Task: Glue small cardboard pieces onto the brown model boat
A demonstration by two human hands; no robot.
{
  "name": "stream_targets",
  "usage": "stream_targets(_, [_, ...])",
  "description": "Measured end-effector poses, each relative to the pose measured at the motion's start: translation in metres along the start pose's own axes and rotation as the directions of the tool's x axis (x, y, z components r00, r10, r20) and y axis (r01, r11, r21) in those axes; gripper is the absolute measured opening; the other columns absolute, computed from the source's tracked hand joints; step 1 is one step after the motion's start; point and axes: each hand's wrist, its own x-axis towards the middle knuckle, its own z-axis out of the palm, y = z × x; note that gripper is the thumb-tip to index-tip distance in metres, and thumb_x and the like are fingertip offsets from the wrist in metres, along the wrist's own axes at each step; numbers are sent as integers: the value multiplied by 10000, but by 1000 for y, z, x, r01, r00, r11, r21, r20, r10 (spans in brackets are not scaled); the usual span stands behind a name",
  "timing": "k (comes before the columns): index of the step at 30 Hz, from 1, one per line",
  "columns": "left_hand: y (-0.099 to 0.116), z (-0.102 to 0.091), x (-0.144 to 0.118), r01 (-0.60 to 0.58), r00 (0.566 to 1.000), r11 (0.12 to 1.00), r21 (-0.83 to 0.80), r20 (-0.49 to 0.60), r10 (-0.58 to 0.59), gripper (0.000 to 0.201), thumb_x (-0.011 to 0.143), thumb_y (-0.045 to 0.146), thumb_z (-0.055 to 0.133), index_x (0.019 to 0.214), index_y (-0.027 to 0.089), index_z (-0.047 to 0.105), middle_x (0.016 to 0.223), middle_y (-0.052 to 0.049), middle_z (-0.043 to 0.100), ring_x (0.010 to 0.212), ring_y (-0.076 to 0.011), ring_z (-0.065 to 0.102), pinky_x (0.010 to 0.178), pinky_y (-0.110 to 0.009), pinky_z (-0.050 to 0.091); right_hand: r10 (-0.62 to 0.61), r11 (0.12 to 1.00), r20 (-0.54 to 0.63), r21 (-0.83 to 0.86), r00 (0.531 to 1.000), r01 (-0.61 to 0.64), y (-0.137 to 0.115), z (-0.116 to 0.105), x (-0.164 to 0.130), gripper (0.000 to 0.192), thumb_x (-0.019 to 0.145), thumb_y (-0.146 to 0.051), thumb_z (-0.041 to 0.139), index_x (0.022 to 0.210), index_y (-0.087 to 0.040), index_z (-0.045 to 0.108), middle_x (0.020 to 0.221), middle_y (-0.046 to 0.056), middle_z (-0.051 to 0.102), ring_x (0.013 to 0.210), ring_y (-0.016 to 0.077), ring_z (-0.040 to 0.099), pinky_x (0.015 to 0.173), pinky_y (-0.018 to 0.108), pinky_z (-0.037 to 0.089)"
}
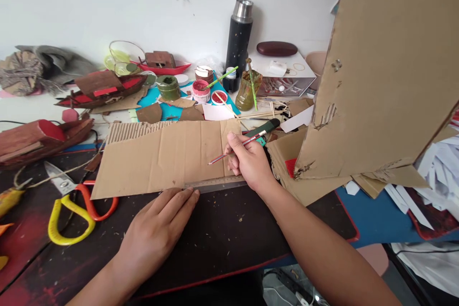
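On cardboard [168, 158], pencil [233, 149] tip lower-left, apparently

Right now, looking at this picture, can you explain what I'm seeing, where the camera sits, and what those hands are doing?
This is a single view from a camera worn on a person's head, looking forward and down at their own two bare hands. There is no machine here.

The left hand lies flat, its fingers pressing on a grey metal ruler along the near edge of a flat brown cardboard sheet. The right hand holds a thin red striped pencil, its tip on the cardboard.

They work on a dark, paint-stained table. Around them lie yellow and orange handled scissors, a green utility knife, open paint pots, a tall black flask, and red and brown model boats. A large torn cardboard piece fills the right side, close to the camera.
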Motion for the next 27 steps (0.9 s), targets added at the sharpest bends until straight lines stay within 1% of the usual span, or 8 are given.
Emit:
stream_targets(3, [0,0,0,3,1000,1000,-13,8,-3,408,1152,87,507,1496,117,725,1289,-127,845,1178,-284,758,984,-393,639,0,1000,-2,1,1000,0,0,0,-1,717,902,-927,782,722,-249,633,436,-115,445,338,92,431,414,258,337])
stream_targets(8, [0,-1,1,26,1000,999,-23,10,-26,397,1150,79,511,1480,122,727,1277,-116,843,1165,-275,757,984,-391,642,7,1000,-6,7,1000,-7,-1,1,-2,715,890,-928,791,719,-251,633,442,-115,447,341,91,428,417,259,371])
stream_targets(13, [0,0,1,24,1000,1000,-15,11,-24,359,1151,68,514,1440,85,728,1265,-125,838,1158,-277,754,981,-392,645,15,1000,3,7,1000,-15,-3,2,-3,719,877,-930,801,713,-251,631,435,-114,443,343,93,429,408,252,374])
stream_targets(18, [1,-1,0,44,999,998,-40,-4,-44,399,1149,82,522,1496,123,714,1259,-114,842,1152,-269,772,991,-395,661,23,1000,12,-14,1000,-23,-5,2,-4,720,897,-936,771,715,-255,627,438,-111,440,350,96,420,408,248,385])
stream_targets(23, [0,-1,-1,49,999,998,-34,9,-49,411,1160,95,506,1516,149,703,1261,-104,847,1152,-269,779,988,-395,670,25,999,7,-40,1000,-25,-5,4,-5,715,906,-936,760,717,-260,623,436,-104,445,357,105,432,418,255,401])
stream_targets(27, [0,0,-2,54,999,998,-41,7,-54,409,1143,73,516,1497,129,714,1263,-119,840,1158,-279,772,990,-407,660,19,999,8,-51,1000,-19,-5,4,-5,717,897,-939,769,716,-261,622,436,-102,448,362,107,437,414,253,392])
